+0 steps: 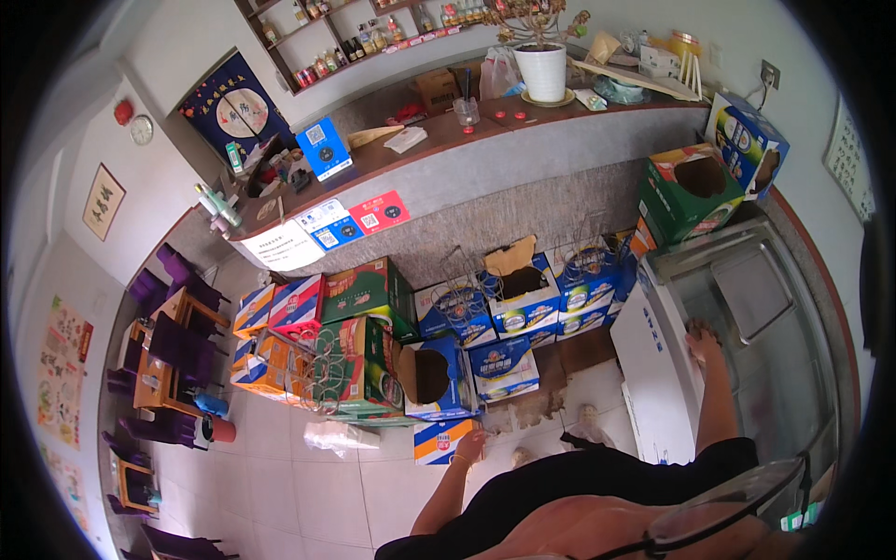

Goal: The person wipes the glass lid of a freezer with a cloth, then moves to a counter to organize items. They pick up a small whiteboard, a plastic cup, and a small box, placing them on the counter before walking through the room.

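Note:
My left hand (470,446) is at the right end of an orange, white and blue cardboard carton (437,441) low in front of me; its fingers are too small to tell whether they grip it. My right hand (702,341) rests on the near edge of a glass-topped chest freezer (763,350) at the right. Between the hands stands a blue and white beer carton (505,369), with an opened blue carton (437,378) to its left. Green beer cartons (360,364) and a wire bottle carrier (329,371) are farther left.
Behind the cartons runs a counter (490,133) with a potted plant (544,70). More wire carriers (458,301) lie on cartons against it. A torn flattened cardboard sheet (532,402) and a plastic-wrapped white pack (343,435) are on the tiled floor. Tables and purple chairs (178,350) stand left.

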`<action>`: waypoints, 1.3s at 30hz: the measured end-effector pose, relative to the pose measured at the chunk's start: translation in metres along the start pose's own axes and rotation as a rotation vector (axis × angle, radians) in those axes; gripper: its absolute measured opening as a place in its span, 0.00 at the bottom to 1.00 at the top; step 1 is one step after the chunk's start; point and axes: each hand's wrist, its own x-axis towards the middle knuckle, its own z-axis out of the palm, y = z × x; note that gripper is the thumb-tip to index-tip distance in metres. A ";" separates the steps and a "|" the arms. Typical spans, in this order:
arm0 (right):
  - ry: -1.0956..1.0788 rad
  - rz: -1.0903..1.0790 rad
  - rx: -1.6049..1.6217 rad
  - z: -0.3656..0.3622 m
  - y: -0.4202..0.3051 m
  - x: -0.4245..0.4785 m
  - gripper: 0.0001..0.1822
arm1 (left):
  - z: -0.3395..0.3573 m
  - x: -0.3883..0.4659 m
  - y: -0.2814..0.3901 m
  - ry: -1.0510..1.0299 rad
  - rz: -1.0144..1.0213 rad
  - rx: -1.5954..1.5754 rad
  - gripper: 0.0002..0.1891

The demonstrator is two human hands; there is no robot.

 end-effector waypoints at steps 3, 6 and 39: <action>-0.019 0.199 -0.315 -0.029 -0.046 0.015 0.34 | -0.025 0.089 0.045 0.008 -0.552 -0.850 0.11; 0.335 -0.284 0.116 -0.046 -0.131 0.070 0.23 | -0.064 0.175 0.084 0.233 -0.127 -0.550 0.12; 0.348 -1.144 0.250 -0.224 -0.617 0.327 0.11 | -0.420 0.682 0.114 0.597 -0.304 0.265 0.12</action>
